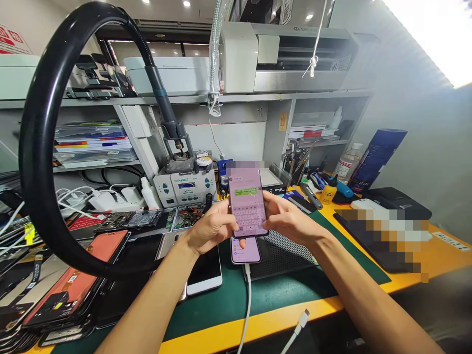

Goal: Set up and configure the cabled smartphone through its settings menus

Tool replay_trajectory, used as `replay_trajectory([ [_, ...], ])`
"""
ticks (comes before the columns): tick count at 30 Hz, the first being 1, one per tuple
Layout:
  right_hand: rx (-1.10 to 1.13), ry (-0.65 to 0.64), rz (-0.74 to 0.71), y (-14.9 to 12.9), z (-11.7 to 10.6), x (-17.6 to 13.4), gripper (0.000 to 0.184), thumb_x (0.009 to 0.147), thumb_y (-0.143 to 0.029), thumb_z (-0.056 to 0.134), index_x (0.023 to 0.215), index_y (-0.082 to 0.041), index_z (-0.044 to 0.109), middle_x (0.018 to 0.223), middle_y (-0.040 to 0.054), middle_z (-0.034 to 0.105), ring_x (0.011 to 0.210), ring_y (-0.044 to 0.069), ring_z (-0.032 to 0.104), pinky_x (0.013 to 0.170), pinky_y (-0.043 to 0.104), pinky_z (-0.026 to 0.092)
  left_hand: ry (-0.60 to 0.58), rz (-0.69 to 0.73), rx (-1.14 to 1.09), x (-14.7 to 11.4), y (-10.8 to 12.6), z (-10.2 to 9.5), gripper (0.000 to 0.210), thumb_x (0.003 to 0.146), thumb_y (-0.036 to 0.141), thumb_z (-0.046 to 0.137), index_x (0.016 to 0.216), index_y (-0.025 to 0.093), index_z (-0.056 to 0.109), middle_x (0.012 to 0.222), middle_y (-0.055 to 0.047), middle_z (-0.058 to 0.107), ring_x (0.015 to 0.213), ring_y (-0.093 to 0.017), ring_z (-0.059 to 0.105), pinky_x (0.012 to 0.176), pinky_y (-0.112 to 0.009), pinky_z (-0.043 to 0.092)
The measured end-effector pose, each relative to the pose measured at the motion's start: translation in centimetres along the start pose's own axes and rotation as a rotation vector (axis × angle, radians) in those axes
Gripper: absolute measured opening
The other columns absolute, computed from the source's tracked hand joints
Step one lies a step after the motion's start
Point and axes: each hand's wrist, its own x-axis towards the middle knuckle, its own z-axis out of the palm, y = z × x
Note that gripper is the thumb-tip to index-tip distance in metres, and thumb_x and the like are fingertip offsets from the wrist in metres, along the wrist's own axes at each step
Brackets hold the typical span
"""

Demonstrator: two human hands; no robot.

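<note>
A smartphone (pixel 247 202) with a pink chat screen and an on-screen keyboard is held upright between both hands. My left hand (pixel 213 225) grips its left edge, the thumb over the lower left of the keyboard. On the other side my right hand (pixel 286 216) wraps the right edge, its thumb near the lower right corner of the screen. Just below, a second lit phone (pixel 245 251) lies partly hidden behind the first, with a white charging cable (pixel 248 295) plugged into its lower end. Under it is a black perforated pad (pixel 283 258).
Stacked phone screens and parts (pixel 70 290) crowd the left, beneath a large black hose (pixel 29 147). A white tablet (pixel 204 270) lies on the green mat (pixel 228 309). Behind stands a soldering station (pixel 186 187). Bottles, including a yellow one (pixel 329 191), and tools stand back right. A loose cable end (pixel 303 318) hangs in front.
</note>
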Motion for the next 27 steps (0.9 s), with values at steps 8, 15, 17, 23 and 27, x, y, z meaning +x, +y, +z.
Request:
replay_trajectory([
  [8, -0.006, -0.016, -0.006, 0.1, -0.29, -0.09, 0.069, 0.062, -0.002, 0.061, 0.128, -0.023, 0.058, 0.133, 0.0053, 0.063, 0.114, 0.024, 0.059, 0.08, 0.033, 0.049, 0.021, -0.013, -0.006, -0.15, 0.05, 0.02, 0.062, 0.067, 0.001, 0.057, 0.126, 0.019, 0.057, 0.124, -0.012, 0.063, 0.075, -0.017, 0.059, 0.054, -0.033, 0.058],
  [15, -0.017, -0.023, -0.017, 0.07, -0.21, -0.05, 0.07, 0.062, -0.002, 0.061, 0.13, -0.022, 0.058, 0.132, 0.0063, 0.064, 0.112, 0.025, 0.061, 0.082, 0.035, 0.05, 0.024, -0.021, -0.009, -0.14, 0.15, 0.2, 0.063, 0.067, 0.002, 0.058, 0.128, 0.02, 0.057, 0.123, -0.012, 0.063, 0.076, -0.017, 0.06, 0.054, -0.032, 0.058],
  [17, -0.031, -0.023, -0.021, 0.06, -0.21, -0.08, 0.07, 0.063, -0.002, 0.06, 0.13, -0.022, 0.057, 0.13, 0.0063, 0.065, 0.109, 0.025, 0.062, 0.084, 0.036, 0.051, 0.025, -0.019, -0.01, -0.13, 0.22, 0.3, 0.062, 0.065, 0.002, 0.058, 0.125, 0.019, 0.059, 0.122, -0.012, 0.063, 0.074, -0.016, 0.059, 0.053, -0.031, 0.057],
  [23, -0.039, -0.025, -0.024, 0.03, -0.21, -0.09, 0.069, 0.063, -0.002, 0.061, 0.13, -0.022, 0.058, 0.131, 0.0071, 0.065, 0.112, 0.026, 0.062, 0.09, 0.039, 0.051, -0.003, -0.006, 0.0, -0.09, 0.07, -0.08, 0.061, 0.067, 0.002, 0.058, 0.126, 0.018, 0.058, 0.119, -0.012, 0.065, 0.075, -0.017, 0.059, 0.055, -0.032, 0.058],
  [27, -0.017, -0.002, -0.022, 0.11, -0.19, -0.1, 0.07, 0.062, -0.001, 0.06, 0.128, -0.022, 0.06, 0.134, 0.0073, 0.063, 0.119, 0.028, 0.059, 0.097, 0.043, 0.049, -0.027, 0.0, 0.014, -0.08, -0.18, -0.4, 0.065, 0.069, 0.003, 0.059, 0.132, 0.018, 0.055, 0.116, -0.012, 0.067, 0.078, -0.019, 0.063, 0.057, -0.031, 0.058],
])
